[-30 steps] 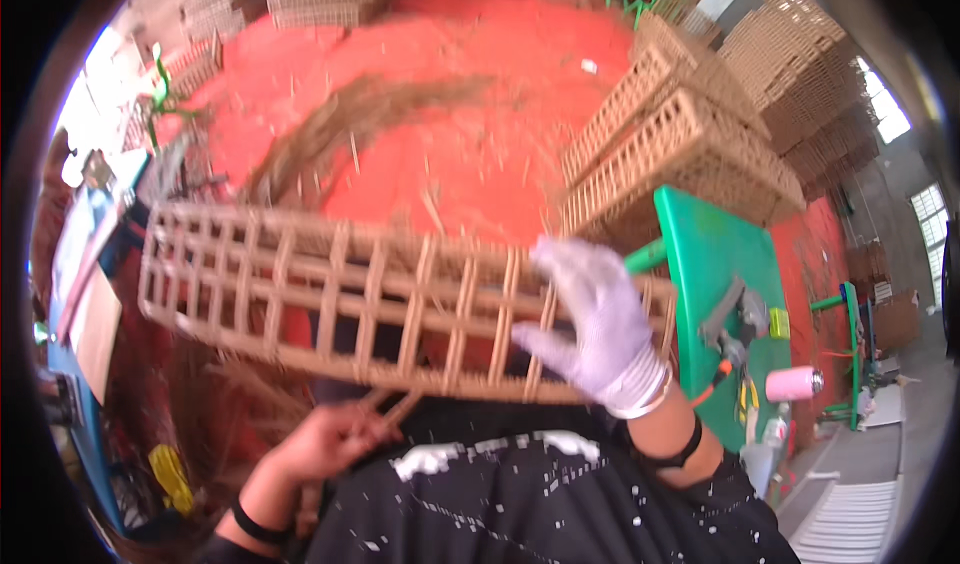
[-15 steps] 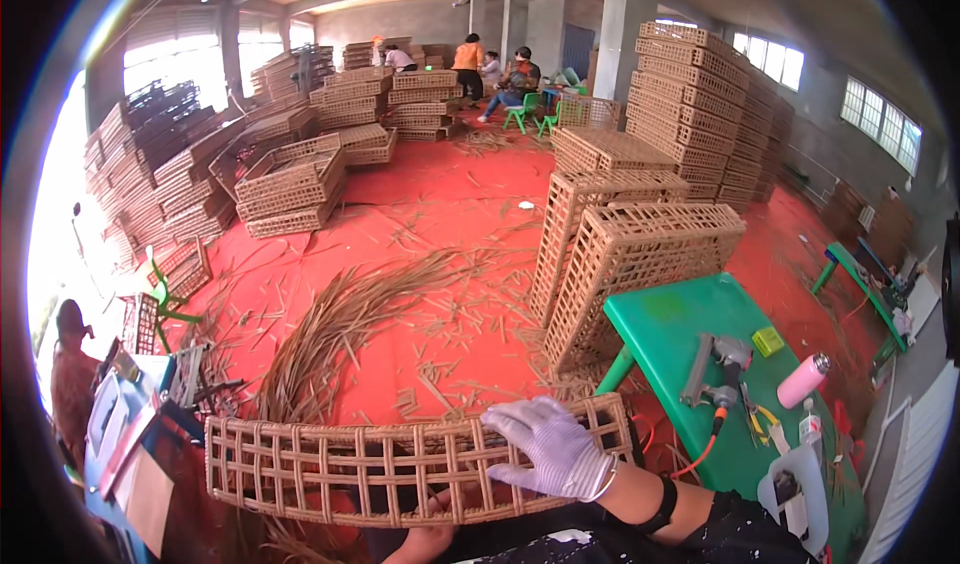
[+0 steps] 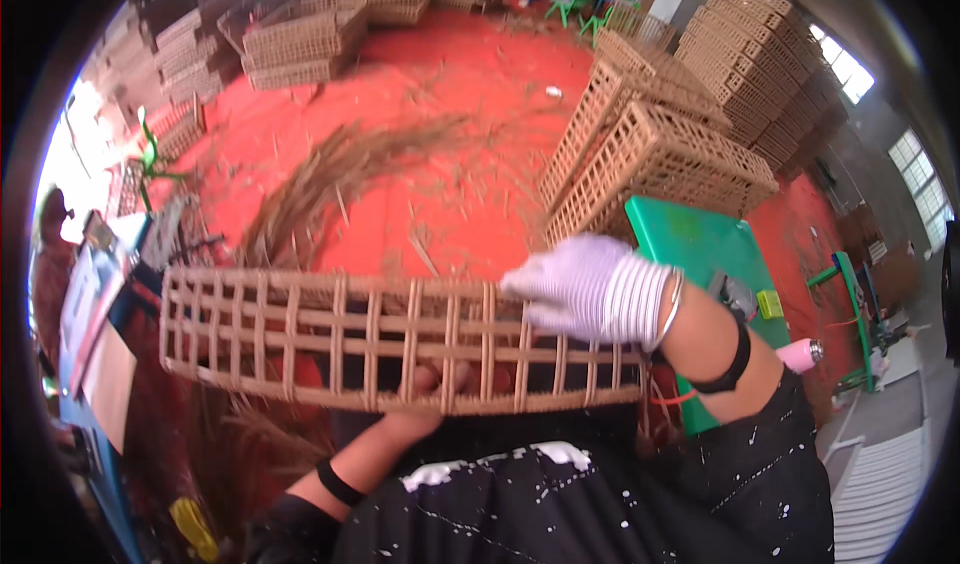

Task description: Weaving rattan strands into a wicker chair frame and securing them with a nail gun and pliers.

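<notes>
A shallow brown wicker basket [image 3: 270, 394] with open lattice sides stretches across in front of my lap. My right hand [image 3: 590, 289], in a pale purple glove, closes its fingers over the basket's upper rim, right of the middle. From below, my bare left hand [image 3: 428, 379] reaches to the lower rim. Its fingers curl up behind the lattice and are partly hidden by the strips. Black bands circle both forearms.
To the right stands a green table [image 3: 690, 234] with a yellow-green box [image 3: 769, 304] and a pink bottle [image 3: 800, 355]. Finished-looking lattice baskets [image 3: 650, 169] lean behind it. Loose strips [image 3: 320, 179] litter the red floor. A blue-edged stand [image 3: 100, 364] is at left.
The view has tilted downward, showing more of my lap and left forearm. My right hand has gone from spread over the lattice to curled at the upper rim.
</notes>
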Tool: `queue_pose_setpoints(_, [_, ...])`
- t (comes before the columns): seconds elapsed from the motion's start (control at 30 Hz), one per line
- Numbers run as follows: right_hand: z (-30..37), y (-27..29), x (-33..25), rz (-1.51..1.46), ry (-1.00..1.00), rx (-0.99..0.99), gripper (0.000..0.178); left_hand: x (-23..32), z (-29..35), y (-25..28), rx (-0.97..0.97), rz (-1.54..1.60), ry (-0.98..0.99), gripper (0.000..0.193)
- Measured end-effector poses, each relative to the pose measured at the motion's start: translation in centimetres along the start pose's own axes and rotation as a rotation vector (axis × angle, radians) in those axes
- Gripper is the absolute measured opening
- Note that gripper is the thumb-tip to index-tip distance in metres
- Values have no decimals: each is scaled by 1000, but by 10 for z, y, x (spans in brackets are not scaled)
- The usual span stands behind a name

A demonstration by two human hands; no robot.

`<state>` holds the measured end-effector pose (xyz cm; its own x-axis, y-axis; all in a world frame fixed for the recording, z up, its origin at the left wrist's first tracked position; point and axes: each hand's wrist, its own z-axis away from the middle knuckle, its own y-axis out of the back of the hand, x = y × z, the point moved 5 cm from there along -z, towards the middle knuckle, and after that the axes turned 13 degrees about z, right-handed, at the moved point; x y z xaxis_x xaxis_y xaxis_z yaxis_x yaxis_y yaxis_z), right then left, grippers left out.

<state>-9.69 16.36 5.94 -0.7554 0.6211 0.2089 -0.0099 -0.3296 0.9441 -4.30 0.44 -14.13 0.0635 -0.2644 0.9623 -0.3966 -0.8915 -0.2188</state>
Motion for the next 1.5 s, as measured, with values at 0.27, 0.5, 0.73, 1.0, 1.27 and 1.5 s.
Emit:
queue_pose_setpoints(0.27, [-31, -6, 9, -128, -69, 95, 16, -4, 4, -10, 57, 600, 272, 24])
queue_pose_setpoints(0.5, [-30, -9, 3, -123, -50, 220, 23, -8, 9, -9, 39, 579, 331, 26])
queue_pose_setpoints(0.73, [-36, -7, -3, 30, -64, 197, 35, 19, -4, -18, 103, 517, 267, 30])
queue_pose_setpoints(1.0, [-33, -11, -3, -167, -34, 332, 31, 14, -1, -16, 102, 493, 261, 25])
queue_pose_setpoints(1.27, [-32, -8, -4, -103, -2, 335, 30, 4, -12, 12, 225, 310, 387, 27])
queue_pose_setpoints(1.5, [-39, -12, 4, -182, -14, 315, 29, 31, -35, 2, 52, 323, 188, 27])
